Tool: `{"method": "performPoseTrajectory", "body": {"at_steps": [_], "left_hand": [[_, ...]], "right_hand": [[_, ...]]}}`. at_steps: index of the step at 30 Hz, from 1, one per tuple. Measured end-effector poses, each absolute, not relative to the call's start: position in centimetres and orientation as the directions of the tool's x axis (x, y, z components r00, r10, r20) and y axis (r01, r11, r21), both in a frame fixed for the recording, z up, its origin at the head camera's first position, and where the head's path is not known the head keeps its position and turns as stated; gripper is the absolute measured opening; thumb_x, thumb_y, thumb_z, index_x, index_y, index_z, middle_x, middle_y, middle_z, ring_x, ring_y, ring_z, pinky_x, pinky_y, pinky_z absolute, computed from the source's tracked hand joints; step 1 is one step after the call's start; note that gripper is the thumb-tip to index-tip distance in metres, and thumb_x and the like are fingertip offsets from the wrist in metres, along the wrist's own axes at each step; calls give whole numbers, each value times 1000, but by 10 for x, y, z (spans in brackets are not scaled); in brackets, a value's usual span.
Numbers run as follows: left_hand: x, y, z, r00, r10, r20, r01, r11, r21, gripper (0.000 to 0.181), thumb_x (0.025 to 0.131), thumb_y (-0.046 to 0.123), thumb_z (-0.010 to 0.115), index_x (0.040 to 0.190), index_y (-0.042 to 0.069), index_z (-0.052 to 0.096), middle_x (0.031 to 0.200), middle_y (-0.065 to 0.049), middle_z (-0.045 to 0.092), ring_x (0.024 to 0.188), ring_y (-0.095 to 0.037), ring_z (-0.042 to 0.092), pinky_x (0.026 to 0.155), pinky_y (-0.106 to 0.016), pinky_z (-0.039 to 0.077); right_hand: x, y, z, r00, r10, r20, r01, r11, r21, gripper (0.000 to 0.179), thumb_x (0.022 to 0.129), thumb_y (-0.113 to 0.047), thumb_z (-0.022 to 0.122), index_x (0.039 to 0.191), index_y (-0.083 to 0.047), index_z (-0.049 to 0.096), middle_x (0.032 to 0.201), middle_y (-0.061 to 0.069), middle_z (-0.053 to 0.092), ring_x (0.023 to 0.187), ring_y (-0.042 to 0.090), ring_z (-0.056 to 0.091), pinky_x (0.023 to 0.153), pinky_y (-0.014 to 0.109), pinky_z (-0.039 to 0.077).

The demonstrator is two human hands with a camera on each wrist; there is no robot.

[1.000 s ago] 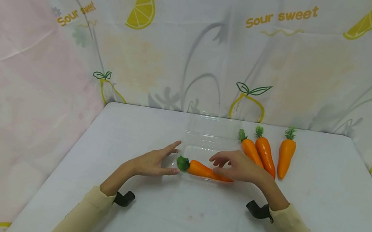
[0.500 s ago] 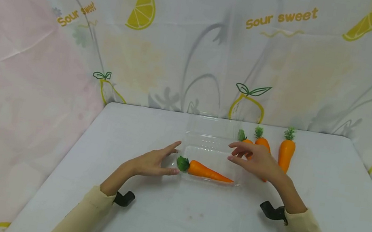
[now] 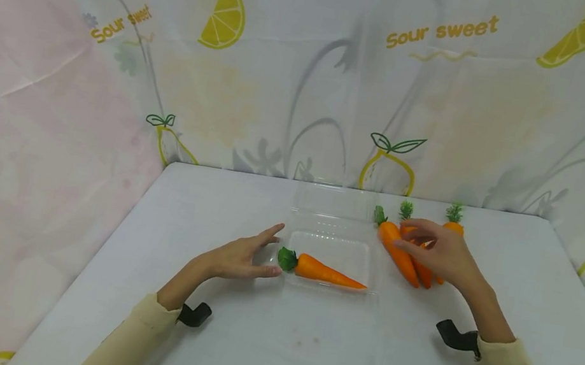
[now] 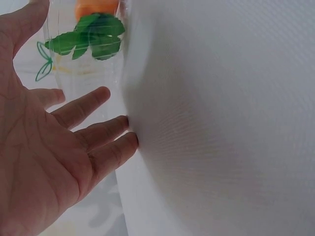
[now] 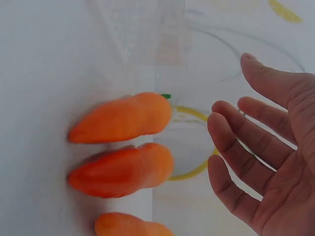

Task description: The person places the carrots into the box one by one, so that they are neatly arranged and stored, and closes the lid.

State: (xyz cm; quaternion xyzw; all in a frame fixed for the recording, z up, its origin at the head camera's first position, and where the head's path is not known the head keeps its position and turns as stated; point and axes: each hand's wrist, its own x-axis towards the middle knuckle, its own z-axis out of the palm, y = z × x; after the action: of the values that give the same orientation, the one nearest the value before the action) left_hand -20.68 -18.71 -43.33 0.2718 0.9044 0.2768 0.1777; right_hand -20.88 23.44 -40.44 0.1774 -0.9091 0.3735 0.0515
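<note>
A clear plastic box lies with its lid folded back, and one carrot lies inside along the near wall, its green top to the left. My left hand rests at the box's left end with fingers spread; the left wrist view has the leafy top showing through the plastic beyond the thumb. To the right of the box are three more carrots: a left one, a middle one and a right one. Over them hovers my right hand, fingers loosely bent, holding nothing and apart from the carrots.
The transparent lid reaches toward the table's back edge. A white cloth covers the table. Behind it hangs a lemon-print curtain. Each wrist bears a black camera mount.
My right hand has moved from over the carrot in the box to the right, above the loose carrots. My left hand has stayed in place, and the boxed carrot lies still.
</note>
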Motion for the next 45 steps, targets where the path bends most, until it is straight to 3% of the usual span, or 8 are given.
{"method": "performPoseTrajectory", "body": {"at_steps": [8, 23, 29, 45], "left_hand": [[-207, -187, -433, -788, 594, -165, 397, 694, 601, 96, 90, 59, 62, 160, 23, 8, 151, -7, 43, 138, -30, 39, 110, -54, 30], [-206, -186, -432, -792, 584, -179, 383, 702, 600, 95, 90, 58, 62, 160, 24, 8, 150, -6, 44, 137, -30, 41, 110, -54, 30], [-207, -186, -433, -792, 582, -185, 377, 705, 601, 96, 89, 59, 62, 160, 25, 8, 150, -5, 45, 137, -30, 41, 110, -55, 30], [-207, -187, -434, -790, 588, -174, 386, 698, 603, 96, 89, 59, 63, 160, 25, 8, 149, -5, 46, 136, -30, 42, 110, -54, 31]], "right_hand": [[-205, 256, -407, -957, -190, 219, -287, 723, -628, 45, 86, -33, 78, 121, -7, 67, 93, 4, 72, 86, 25, 67, 71, 38, 49], [-203, 285, -414, -989, -88, 123, -141, 826, -545, 58, 87, -48, 74, 125, -6, 62, 97, 15, 72, 89, 34, 66, 65, 37, 49], [-203, 289, -415, -995, -56, 89, -93, 857, -507, 65, 87, -51, 71, 129, -3, 59, 96, 21, 69, 81, 32, 63, 56, 31, 44], [-209, 293, -426, -998, 38, 51, 13, 904, -426, 77, 87, -57, 68, 135, 0, 49, 97, 21, 67, 65, 24, 55, 49, 29, 39]]}}
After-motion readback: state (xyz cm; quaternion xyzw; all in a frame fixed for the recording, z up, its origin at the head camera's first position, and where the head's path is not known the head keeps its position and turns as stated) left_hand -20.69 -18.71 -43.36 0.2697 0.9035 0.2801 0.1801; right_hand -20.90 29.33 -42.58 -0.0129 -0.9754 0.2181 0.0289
